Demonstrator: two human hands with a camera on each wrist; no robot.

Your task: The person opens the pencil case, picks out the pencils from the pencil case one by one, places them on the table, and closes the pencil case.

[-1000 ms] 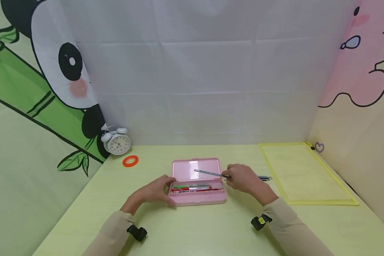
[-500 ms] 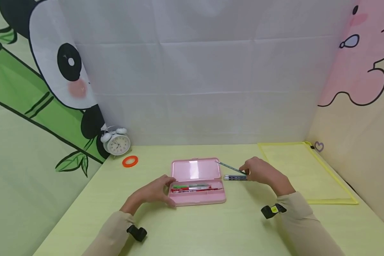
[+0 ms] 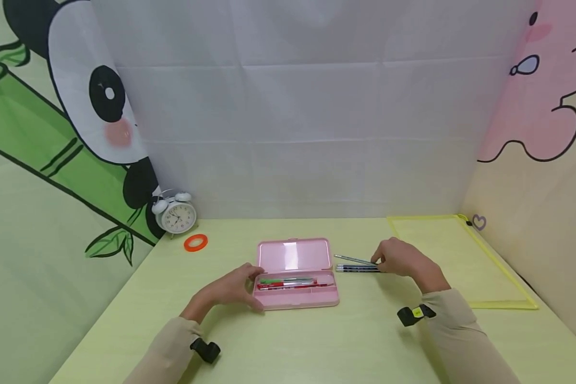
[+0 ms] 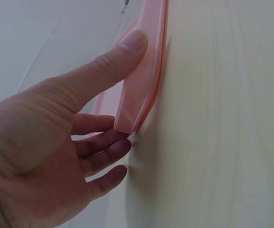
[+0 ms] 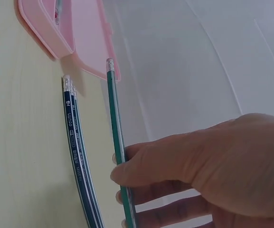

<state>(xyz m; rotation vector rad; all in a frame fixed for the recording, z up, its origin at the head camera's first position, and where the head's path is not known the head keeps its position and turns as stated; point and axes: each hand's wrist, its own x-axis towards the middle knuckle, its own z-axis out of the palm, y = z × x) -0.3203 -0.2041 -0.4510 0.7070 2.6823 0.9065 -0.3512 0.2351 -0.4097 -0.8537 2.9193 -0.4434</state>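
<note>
A pink pencil case (image 3: 296,305) lies with its lid raised on the table, with green and red pens (image 3: 288,284) inside it. My left hand (image 3: 232,286) holds the case's left end, thumb along the front wall and fingers round the back. Beyond its right side, my right hand (image 3: 400,261) pinches a green pencil (image 5: 115,109) between thumb and fingers, eraser end pointing toward the case. Beside that pencil, dark striped HB pencils (image 5: 80,147) lie together on the table; the hand hides their far ends in the head view.
A yellow-edged zip pouch (image 3: 465,261) lies flat at the right. At the back left stand a white alarm clock (image 3: 177,216) and an orange ring (image 3: 196,242). A white cloth wall (image 3: 307,133) closes off the back.
My right hand has moved right, carrying the green pencil away from over the case and down beside the dark pencils. The left hand and the case have stayed put.
</note>
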